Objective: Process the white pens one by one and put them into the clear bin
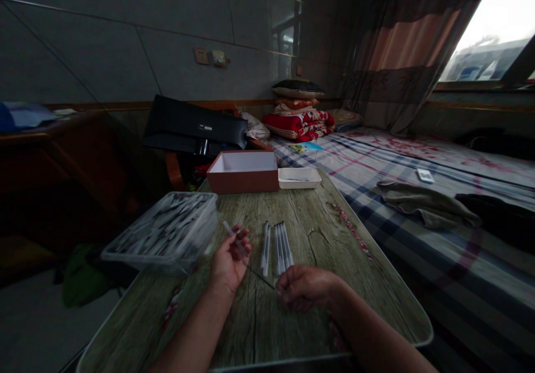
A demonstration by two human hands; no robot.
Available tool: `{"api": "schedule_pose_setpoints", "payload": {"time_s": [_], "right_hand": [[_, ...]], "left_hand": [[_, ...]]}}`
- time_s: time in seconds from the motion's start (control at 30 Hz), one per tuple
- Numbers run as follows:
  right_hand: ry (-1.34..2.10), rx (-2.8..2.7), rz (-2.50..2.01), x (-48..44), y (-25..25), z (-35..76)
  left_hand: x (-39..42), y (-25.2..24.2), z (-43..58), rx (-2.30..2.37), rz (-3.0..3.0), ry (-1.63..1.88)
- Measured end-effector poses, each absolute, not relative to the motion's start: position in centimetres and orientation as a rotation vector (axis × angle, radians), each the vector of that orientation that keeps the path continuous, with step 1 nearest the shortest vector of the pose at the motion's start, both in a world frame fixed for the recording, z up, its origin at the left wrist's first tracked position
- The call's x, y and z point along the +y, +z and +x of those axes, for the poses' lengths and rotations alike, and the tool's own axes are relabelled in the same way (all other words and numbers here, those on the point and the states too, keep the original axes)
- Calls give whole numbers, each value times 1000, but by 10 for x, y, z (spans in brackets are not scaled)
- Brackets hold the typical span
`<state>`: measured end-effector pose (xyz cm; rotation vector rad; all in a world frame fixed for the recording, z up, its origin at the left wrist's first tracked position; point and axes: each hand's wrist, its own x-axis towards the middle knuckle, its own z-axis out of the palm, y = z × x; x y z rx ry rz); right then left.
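My left hand [229, 258], palm up, is closed on a translucent pen barrel [234, 238] that slants across its fingers. A thin dark pen refill [262, 278] runs from the barrel's lower end to my right hand [307, 287], whose fingers pinch its other end. How far the refill sits inside the barrel is hidden by my left fingers. Just beyond my hands, several clear pens with dark tips [283, 245] lie side by side on the table. One or two more pens [266, 247] lie a little apart on their left.
A clear plastic tub [200, 225] full of pen parts stands at the table's left edge. At the far end of the wood-patterned table [309, 323] are a reddish-brown box [242, 182] and a shallow white tray [300, 183]. A bed [418, 206] adjoins on the right.
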<state>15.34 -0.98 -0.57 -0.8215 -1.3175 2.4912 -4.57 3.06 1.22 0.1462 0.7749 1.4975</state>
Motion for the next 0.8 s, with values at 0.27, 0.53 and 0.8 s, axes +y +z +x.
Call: {"api": "schedule_pose_setpoints", "payload": {"time_s": [0.27, 0.53, 0.8], "right_hand": [[2239, -1033, -679, -10, 5, 149], [2137, -1014, -848, -7, 5, 144], [953, -1189, -1031, -3, 5, 134]], "left_hand": [[7, 14, -27, 637, 380, 1125], [2, 2, -8, 681, 446, 1105], [-1, 13, -17, 558, 129, 942]]}}
